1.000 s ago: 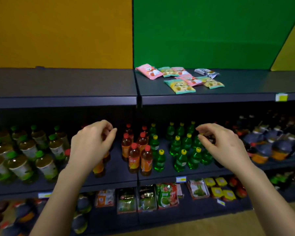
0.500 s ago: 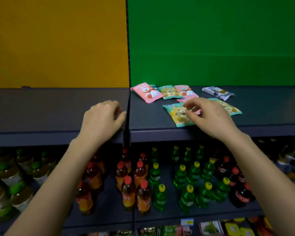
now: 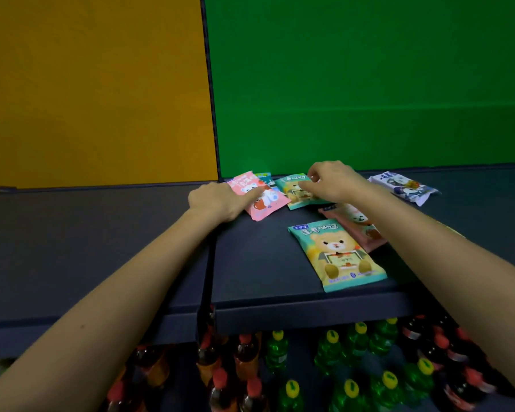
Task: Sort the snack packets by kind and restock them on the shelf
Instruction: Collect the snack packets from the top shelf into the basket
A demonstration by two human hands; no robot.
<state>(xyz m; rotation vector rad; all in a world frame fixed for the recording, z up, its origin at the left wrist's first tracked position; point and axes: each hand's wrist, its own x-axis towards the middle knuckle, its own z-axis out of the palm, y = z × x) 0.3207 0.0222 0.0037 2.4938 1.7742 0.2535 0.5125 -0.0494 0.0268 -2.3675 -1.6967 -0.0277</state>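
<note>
both hands are now reaching onto the matte dark shelf (image 3: 259,263); left hand (image 3: 217,202) is pressing joined fingers on a glossy pink packet (image 3: 263,203), and right hand (image 3: 335,182) is pinching a rectangular teal packet (image 3: 295,193).

Hands on snack packets, top shelf (image 3: 250,263).
Left hand (image 3: 220,202) presses the pink packet (image 3: 265,205); right hand (image 3: 333,182), at its 3 o'clock, pinches a teal packet (image 3: 293,188).
</note>
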